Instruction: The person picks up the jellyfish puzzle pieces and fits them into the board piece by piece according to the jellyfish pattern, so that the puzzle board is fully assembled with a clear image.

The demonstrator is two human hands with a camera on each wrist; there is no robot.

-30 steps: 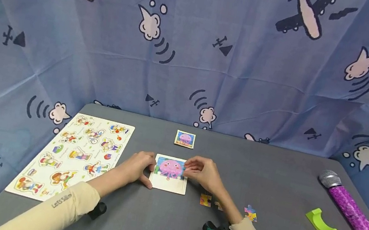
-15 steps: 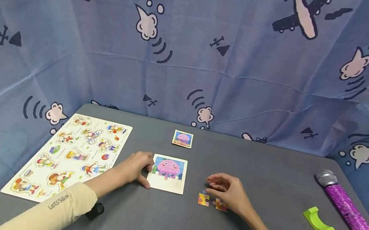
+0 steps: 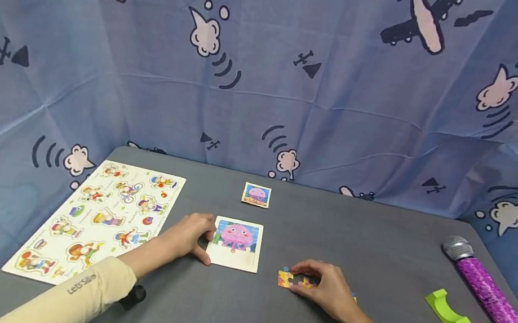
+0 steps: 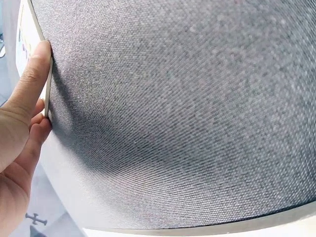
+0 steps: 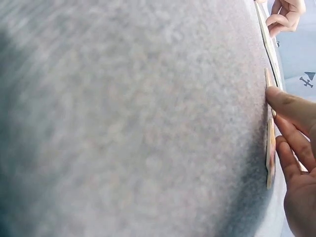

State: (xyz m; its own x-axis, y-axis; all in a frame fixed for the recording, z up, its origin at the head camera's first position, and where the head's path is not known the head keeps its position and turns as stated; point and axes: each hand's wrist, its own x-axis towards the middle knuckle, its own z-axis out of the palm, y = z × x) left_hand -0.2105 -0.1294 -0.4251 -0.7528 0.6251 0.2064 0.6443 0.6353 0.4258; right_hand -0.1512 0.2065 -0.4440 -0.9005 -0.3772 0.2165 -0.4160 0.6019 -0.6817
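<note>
A pale jigsaw board (image 3: 233, 260) lies flat at mid-table, its pink octopus picture filling the upper part above a bare strip. My left hand (image 3: 186, 236) holds it at the left edge, thumb by the near corner; the left wrist view has thumb and fingertips against the rim. To the right, my right hand (image 3: 329, 290) pinches an orange-and-purple jigsaw piece (image 3: 307, 281) at table level, thumb on the near side and fingers on the far side. A yellow jigsaw piece (image 3: 284, 280) lies just left of its fingertips. Another piece (image 3: 354, 297) shows mostly hidden behind that hand.
A small octopus picture card (image 3: 256, 195) lies beyond the board. At left is a large white puzzle board (image 3: 94, 222) with cartoon figures. A green curved block (image 3: 447, 311) and a purple glittery microphone (image 3: 497, 304) lie at right. A patterned curtain (image 3: 259, 98) hangs behind the table.
My right hand has left the jigsaw board's right edge, moved right to the loose pieces and lowered around one. My left hand stays at the board's left edge.
</note>
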